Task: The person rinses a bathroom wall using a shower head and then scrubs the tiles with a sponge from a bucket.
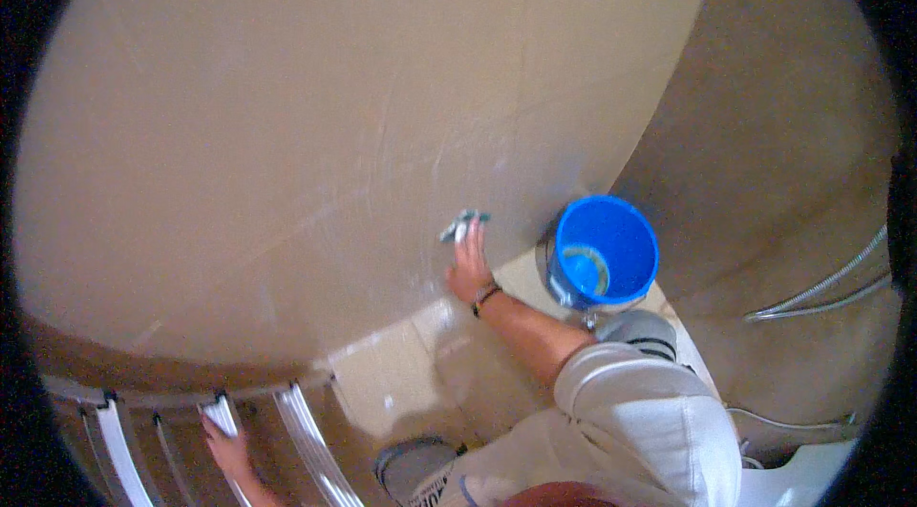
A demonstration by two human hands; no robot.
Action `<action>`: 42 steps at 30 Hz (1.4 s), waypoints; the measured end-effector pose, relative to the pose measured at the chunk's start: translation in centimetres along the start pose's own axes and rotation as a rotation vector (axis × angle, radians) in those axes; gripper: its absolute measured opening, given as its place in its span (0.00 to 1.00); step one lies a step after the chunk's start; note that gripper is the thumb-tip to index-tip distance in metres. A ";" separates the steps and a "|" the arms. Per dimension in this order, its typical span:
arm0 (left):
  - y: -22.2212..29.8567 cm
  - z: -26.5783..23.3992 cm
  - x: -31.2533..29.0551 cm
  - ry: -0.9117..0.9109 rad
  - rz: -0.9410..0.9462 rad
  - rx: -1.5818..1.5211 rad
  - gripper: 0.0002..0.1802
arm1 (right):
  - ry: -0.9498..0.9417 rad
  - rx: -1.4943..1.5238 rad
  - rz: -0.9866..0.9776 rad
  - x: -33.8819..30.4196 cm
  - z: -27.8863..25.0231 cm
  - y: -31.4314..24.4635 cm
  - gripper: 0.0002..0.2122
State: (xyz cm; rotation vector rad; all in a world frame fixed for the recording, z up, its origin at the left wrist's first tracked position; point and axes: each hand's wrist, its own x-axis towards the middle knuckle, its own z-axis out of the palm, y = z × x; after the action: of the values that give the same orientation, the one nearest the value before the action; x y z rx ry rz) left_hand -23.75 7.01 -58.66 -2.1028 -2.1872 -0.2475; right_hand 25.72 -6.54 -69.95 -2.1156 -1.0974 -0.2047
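Observation:
My right hand [470, 266] presses a small green and whitish scouring pad [464, 223] flat against the brown tiled wall [287, 125]. Its fingers are stretched over the pad, and a dark bracelet circles the wrist. Pale streaks and a wet-looking sheen mark the wall around it. At lower left, my left hand [227, 450] is closed round one silvery bar of a metal ladder-like frame [310, 440]. A blue bucket [626, 232], with some liquid at its bottom, stands on the floor to the right of my right hand.
Beige floor tiles [382, 383] with white smears run along the wall's foot. My grey shoes [420, 464] are on the floor, one close to the bucket. Silvery flexible hoses [812, 305] come off the right-hand wall, above a white fixture [802, 476] at lower right.

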 end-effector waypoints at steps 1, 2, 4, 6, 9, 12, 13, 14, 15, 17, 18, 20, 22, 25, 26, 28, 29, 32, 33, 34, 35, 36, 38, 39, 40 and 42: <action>-1.6 1.3 -0.2 0.010 -0.001 -0.017 0.40 | 0.051 0.039 -0.005 1.0 -0.6 -0.4 0.32; -4.2 3.3 0.3 0.111 0.083 -0.010 0.42 | 0.142 0.013 -0.013 3.3 -1.5 -1.8 0.32; -5.2 6.0 2.2 0.266 0.229 -0.005 0.44 | 0.327 -0.077 0.029 6.1 -5.8 -4.2 0.33; -3.8 6.3 2.8 0.391 0.270 0.005 0.44 | 0.354 -0.122 0.024 8.6 -9.1 -5.7 0.33; -1.1 3.2 1.6 0.056 -0.002 0.067 0.43 | 0.461 -0.151 0.024 10.1 -11.1 -5.9 0.31; -1.4 3.3 1.3 0.166 0.020 0.032 0.44 | 0.567 -0.145 0.017 10.9 -11.6 -5.5 0.29; -1.5 3.2 1.2 0.149 0.015 0.011 0.44 | 0.556 -0.147 0.007 10.9 -11.7 -5.6 0.28; -1.2 2.4 0.6 0.127 0.013 -0.008 0.43 | 0.542 -0.151 0.001 10.8 -12.0 -5.7 0.27; -1.0 1.7 0.3 0.107 0.011 -0.027 0.43 | 0.529 -0.155 -0.006 10.8 -12.2 -5.8 0.26; -0.4 0.5 -0.1 0.048 0.037 -0.116 0.42 | 0.532 -0.187 -0.014 10.8 -12.6 -5.6 0.27; 1.9 -2.8 -2.2 -0.013 0.027 -0.161 0.42 | 0.530 -0.201 -0.020 10.8 -12.8 -5.0 0.27; 3.5 -6.3 -4.3 -0.065 0.013 -0.238 0.41 | 0.536 -0.207 -0.033 10.8 -13.1 -5.1 0.26; 3.8 -7.2 -4.9 -0.063 0.022 -0.312 0.38 | 0.552 -0.221 -0.039 10.8 -13.4 -5.4 0.25; 2.7 -5.7 -3.9 -0.039 0.069 -0.320 0.37 | 0.465 -0.170 -0.011 11.5 -15.5 -5.6 0.22; 1.7 -4.6 -3.3 -0.004 0.102 -0.315 0.36 | 0.457 -0.167 0.005 11.8 -15.9 -5.7 0.21; 0.1 -2.4 -2.2 0.059 0.166 -0.306 0.36 | 0.436 -0.164 0.035 12.5 -16.4 -5.5 0.21; 0.1 -2.5 -1.9 0.018 0.148 -0.309 0.37 | 0.405 -0.137 0.041 12.2 -16.5 -5.3 0.20; 1.7 -4.8 -3.0 -0.076 0.095 -0.237 0.40 | 0.313 -0.111 0.074 9.5 -16.1 -3.2 0.18; 2.0 -5.2 -3.2 -0.075 0.092 -0.254 0.40 | 0.283 -0.127 0.089 8.2 -15.8 -2.0 0.17; 2.4 -5.5 -3.4 -0.077 0.089 -0.270 0.41 | 0.268 -0.120 0.059 6.9 -15.4 -0.5 0.17; 2.8 -5.6 -3.5 -0.081 0.087 -0.282 0.41 | 0.249 -0.112 0.033 5.3 -14.9 0.8 0.16; 2.6 -5.1 -3.3 -0.098 0.107 -0.268 0.40 | 0.168 -0.113 0.075 3.7 -14.6 2.1 0.16; 3.2 -4.5 -3.4 -0.098 0.099 -0.254 0.40 | 0.064 -0.117 0.156 1.3 -14.6 4.4 0.16; 3.6 -4.9 -3.6 -0.089 0.094 -0.234 0.40 | 0.042 -0.102 0.199 0.2 -14.3 5.6 0.15; 4.3 -5.6 -3.8 -0.169 0.002 -0.141 0.39 | 0.020 -0.086 0.238 -0.4 -14.1 6.5 0.15; 1.7 -3.4 -1.5 -0.001 0.035 -0.058 0.41 | -0.045 -0.027 0.264 0.2 -13.2 6.2 0.14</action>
State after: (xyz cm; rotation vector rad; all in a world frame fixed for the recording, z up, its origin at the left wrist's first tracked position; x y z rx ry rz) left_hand -22.12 4.94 -55.53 -2.1693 -2.1676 -0.3113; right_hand 32.95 -17.56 -63.64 -2.2730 -0.8333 -0.0470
